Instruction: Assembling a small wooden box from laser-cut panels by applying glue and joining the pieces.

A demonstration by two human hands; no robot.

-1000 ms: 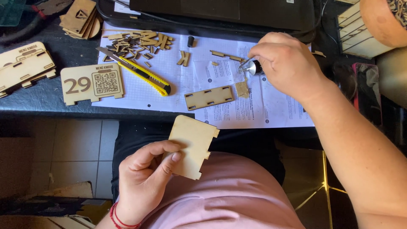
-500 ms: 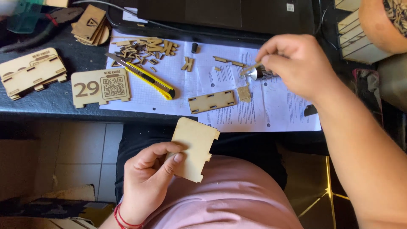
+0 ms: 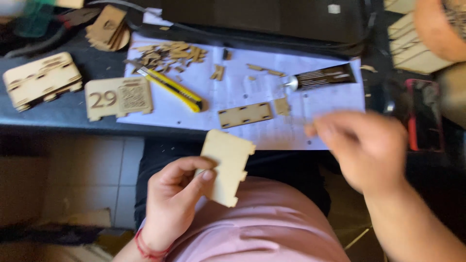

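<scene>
At the far left of the dark worktop (image 3: 58, 114) a partly built wooden box (image 3: 41, 80) is lying beside a flat plywood tag with a square code cut into it (image 3: 119, 98); just right of these a yellow utility knife (image 3: 170, 87) is resting on the white paper sheet (image 3: 252, 92), below a heap of small wooden offcuts (image 3: 170, 53). Lower down, over the lap, the left hand (image 3: 170, 204) is pinching a notched plywood panel (image 3: 225, 167) between thumb and curled fingers, holding it tilted and clear of the worktop; the grip is looking firm, with the rest of the fingers folded behind the piece. On the paper above it a slotted wooden strip (image 3: 244, 115) is lying with a small square piece (image 3: 281, 106) just beside it; further right a dark glue tube (image 3: 323, 76) is lying on its side, nozzle pointing left. The right hand (image 3: 364, 145) is hanging near the sheet's lower right corner, blurred; it seems loosely curled and empty, though I cannot tell for certain. Judging from this, the gluing of the panel is the step in hand; the next move is calling for the right hand to meet the held panel or pick a mating piece, lining up tabs and slots carefully.
</scene>
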